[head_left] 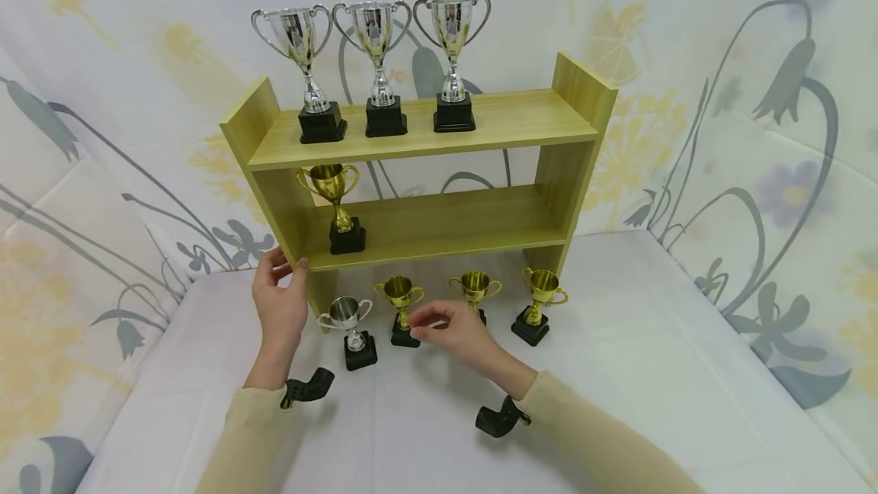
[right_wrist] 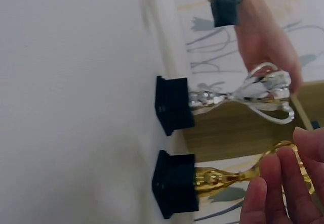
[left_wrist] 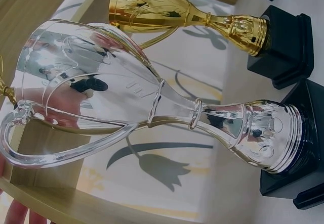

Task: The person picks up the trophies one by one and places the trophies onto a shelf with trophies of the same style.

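Note:
At the left end of a wooden shelf unit (head_left: 439, 145), my left hand (head_left: 281, 303) holds the side panel, its thumb on the front edge and its fingers on the outer side. In the left wrist view only some fingertips (left_wrist: 17, 213) show. A silver trophy cup (head_left: 346, 312) on a black base stands on the table near that hand. My right hand (head_left: 453, 330) is in front of a small gold trophy cup (head_left: 399, 292), fingers loosely bent. In the right wrist view a gap shows between thumb and fingers, and the hand hides part of the gold cup (right_wrist: 217, 179).
Three large silver trophies, among them the middle one (head_left: 373, 29), stand on the top board. One gold trophy (head_left: 329, 183) is at the left of the lower board. Two more gold cups, a middle one (head_left: 475, 284) and a right one (head_left: 544, 287), stand on the white table (head_left: 617, 372).

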{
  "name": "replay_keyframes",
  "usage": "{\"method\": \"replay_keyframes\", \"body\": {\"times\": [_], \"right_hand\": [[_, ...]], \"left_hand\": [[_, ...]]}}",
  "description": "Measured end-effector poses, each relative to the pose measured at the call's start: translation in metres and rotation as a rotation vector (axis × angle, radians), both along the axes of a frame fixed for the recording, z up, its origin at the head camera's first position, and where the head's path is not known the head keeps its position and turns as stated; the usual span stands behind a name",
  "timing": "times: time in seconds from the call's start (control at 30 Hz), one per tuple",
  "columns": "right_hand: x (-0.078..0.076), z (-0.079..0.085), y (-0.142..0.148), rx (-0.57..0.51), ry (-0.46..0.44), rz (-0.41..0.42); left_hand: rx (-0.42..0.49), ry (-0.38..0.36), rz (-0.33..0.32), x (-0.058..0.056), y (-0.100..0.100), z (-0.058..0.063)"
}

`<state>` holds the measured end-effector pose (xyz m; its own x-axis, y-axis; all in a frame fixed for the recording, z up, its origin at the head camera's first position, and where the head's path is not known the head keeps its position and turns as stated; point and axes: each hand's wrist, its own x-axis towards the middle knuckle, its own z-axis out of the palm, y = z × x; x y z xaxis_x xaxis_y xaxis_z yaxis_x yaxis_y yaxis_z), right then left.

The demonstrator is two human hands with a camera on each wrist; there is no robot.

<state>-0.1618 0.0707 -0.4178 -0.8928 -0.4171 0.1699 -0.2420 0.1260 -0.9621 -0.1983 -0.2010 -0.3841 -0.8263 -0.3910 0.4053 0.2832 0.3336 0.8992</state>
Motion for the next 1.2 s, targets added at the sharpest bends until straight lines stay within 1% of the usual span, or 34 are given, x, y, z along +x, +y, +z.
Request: {"method": "replay_keyframes", "body": {"times": [0.07,0.13,0.17,0.23,0.3,0.4,0.43,0.57,0.6,0.63,0.8,0.87,1.07,1.2], "right_hand": [[-0.001,-0.004,-0.002,0.008,0.001,0.004],[0.005,0.004,-0.005,0.021,0.014,0.002],[0.007,0.007,-0.007,0.03,0.017,0.002],[0.008,0.009,-0.01,0.045,0.018,0.006],[0.008,0.008,-0.014,0.052,0.021,0.01],[-0.001,-0.009,-0.019,0.039,0.018,0.012],[-0.003,-0.013,-0.02,0.031,0.021,0.011],[-0.005,-0.021,-0.027,0.003,0.014,0.001],[-0.006,-0.023,-0.029,0.0,0.015,-0.002],[-0.006,-0.024,-0.031,-0.007,0.015,-0.005],[-0.005,-0.027,-0.04,-0.023,0.024,-0.03],[-0.005,-0.027,-0.043,-0.027,0.02,-0.042],[-0.005,-0.029,-0.05,-0.068,0.004,-0.054],[-0.005,-0.031,-0.054,-0.056,-0.004,-0.074]], "left_hand": [[-0.001,0.002,0.0,0.007,0.004,0.008],[0.002,0.001,0.003,0.006,0.004,0.008],[0.005,-0.001,0.003,0.006,0.004,0.008],[0.004,-0.006,0.003,0.004,0.003,0.006],[0.004,-0.014,0.005,-0.002,-0.001,-0.002],[-0.003,-0.024,0.005,0.001,0.002,0.002],[-0.006,-0.025,0.005,0.004,0.004,0.006],[-0.006,-0.011,0.001,0.015,0.011,0.019],[-0.002,-0.008,0.0,0.016,0.011,0.019],[0.001,-0.005,-0.002,0.015,0.011,0.019],[0.01,-0.002,-0.01,0.003,0.002,0.004],[0.01,0.003,-0.011,0.001,0.0,0.0],[-0.001,0.018,-0.007,0.0,-0.001,-0.002],[-0.003,0.025,-0.01,0.0,-0.001,-0.001]]}}
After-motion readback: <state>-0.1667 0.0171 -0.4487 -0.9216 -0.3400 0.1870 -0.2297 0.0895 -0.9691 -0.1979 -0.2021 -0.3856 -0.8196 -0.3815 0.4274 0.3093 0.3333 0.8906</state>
